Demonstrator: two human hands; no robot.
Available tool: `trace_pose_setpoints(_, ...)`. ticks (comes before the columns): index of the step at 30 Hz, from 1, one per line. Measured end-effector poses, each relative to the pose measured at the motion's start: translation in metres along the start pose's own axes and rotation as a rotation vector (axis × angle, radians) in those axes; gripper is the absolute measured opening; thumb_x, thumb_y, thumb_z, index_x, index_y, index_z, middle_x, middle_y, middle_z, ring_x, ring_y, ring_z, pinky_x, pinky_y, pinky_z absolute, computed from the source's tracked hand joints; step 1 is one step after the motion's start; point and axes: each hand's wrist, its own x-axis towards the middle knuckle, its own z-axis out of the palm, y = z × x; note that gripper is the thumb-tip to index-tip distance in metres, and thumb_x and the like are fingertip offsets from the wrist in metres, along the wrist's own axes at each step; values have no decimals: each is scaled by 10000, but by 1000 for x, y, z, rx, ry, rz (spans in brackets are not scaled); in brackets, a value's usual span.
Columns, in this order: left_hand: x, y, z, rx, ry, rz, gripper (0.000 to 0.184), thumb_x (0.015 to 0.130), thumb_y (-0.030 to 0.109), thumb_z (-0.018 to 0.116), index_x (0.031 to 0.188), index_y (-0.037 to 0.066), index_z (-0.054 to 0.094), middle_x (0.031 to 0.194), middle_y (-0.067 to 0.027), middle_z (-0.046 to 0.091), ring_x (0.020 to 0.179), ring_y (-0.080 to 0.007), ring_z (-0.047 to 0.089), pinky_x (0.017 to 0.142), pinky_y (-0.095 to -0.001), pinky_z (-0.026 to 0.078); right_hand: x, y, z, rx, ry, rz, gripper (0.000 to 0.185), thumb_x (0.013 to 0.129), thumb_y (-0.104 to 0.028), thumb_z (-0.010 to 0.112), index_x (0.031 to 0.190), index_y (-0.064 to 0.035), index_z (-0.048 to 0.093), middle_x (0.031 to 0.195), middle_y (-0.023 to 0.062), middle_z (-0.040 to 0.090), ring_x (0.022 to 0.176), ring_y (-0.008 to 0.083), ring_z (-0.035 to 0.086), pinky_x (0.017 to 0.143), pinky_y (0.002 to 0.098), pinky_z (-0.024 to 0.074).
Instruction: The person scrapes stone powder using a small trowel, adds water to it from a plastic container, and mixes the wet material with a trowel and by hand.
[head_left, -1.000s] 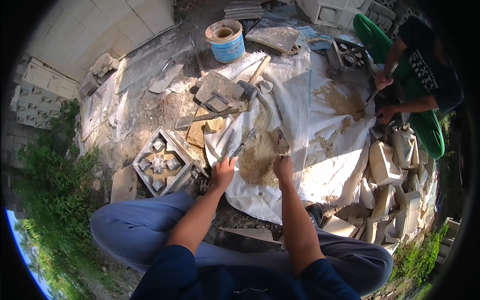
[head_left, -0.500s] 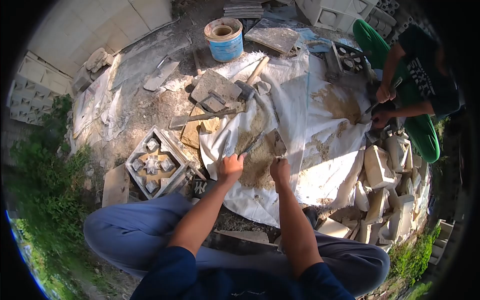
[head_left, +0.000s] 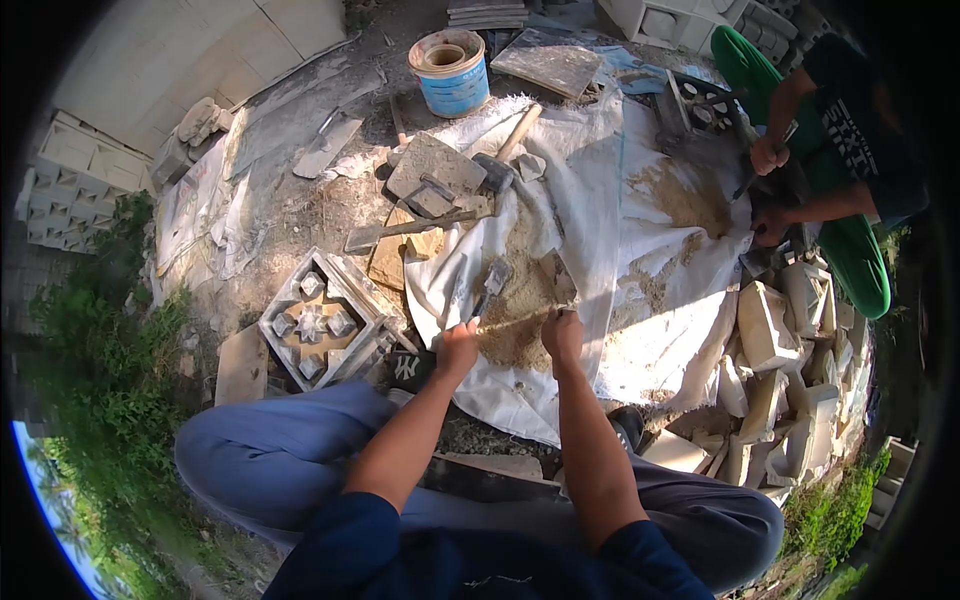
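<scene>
My left hand (head_left: 458,348) is closed round the handle of a small trowel (head_left: 494,277), whose blade points away from me over the sandy mix. My right hand (head_left: 562,336) grips a second trowel (head_left: 562,282) with a flat, dusty blade, held upright to the right of the first. Beneath and between both tools lies a heap of sandy mix (head_left: 515,338) on a white sheet (head_left: 590,235). Left of my left hand sits a square mould (head_left: 270,330) with a raised star and small blocks inside.
A hammer (head_left: 493,172), a dusty board (head_left: 430,165) and a blue bucket (head_left: 455,92) stand beyond. Broken blocks (head_left: 770,325) are piled at right. A co-worker (head_left: 850,150) in green trousers handles a tool beside another mould (head_left: 705,105). A float (head_left: 327,145) lies at far left.
My left hand has turned its trowel so that the blade shows broader. My right hand has hardly moved. The co-worker's hands have moved farther apart, and the view has shifted slightly.
</scene>
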Motion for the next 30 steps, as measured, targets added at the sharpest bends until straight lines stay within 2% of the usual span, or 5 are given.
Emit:
trace_pose_setpoints(4,-12,5,-9,41,18,-52,443,1026,407,486,857,22,625,753,-260,661,751,-487,646,680,-583,514,-4,-6,-8,-23,-8,23,383,958,-320,552,1024,35,681,1022,328,680,992,497,652,881,536,518)
trace_pose_setpoints(8,-30,18,-29,-60,33,-288,441,1032,407,476,885,14,610,799,-269,671,780,-488,654,694,-592,504,-1,-22,-13,-39,49,22,356,964,-353,564,1015,-31,706,989,286,689,981,478,648,847,526,516)
trace_pose_setpoints(11,-38,-3,-17,-121,93,-386,401,1035,369,486,887,17,607,811,-288,673,796,-506,644,690,-603,487,-6,-40,-17,-92,-21,-203,338,955,-372,602,941,-46,692,882,244,688,893,436,665,770,494,532)
trace_pose_setpoints(20,-44,-10,-5,-352,120,-471,395,1015,345,528,879,-16,615,765,-305,661,777,-508,651,663,-592,501,-24,-42,-9,-397,-172,-583,268,919,-318,640,912,-55,695,825,237,685,781,453,667,682,511,539)
trace_pose_setpoints(30,-42,-13,-9,-448,3,-494,431,1036,382,474,928,-8,620,771,-304,665,799,-499,663,671,-585,513,-60,-52,4,-337,6,-595,271,946,-285,596,879,-35,675,855,231,690,828,460,657,701,521,524)
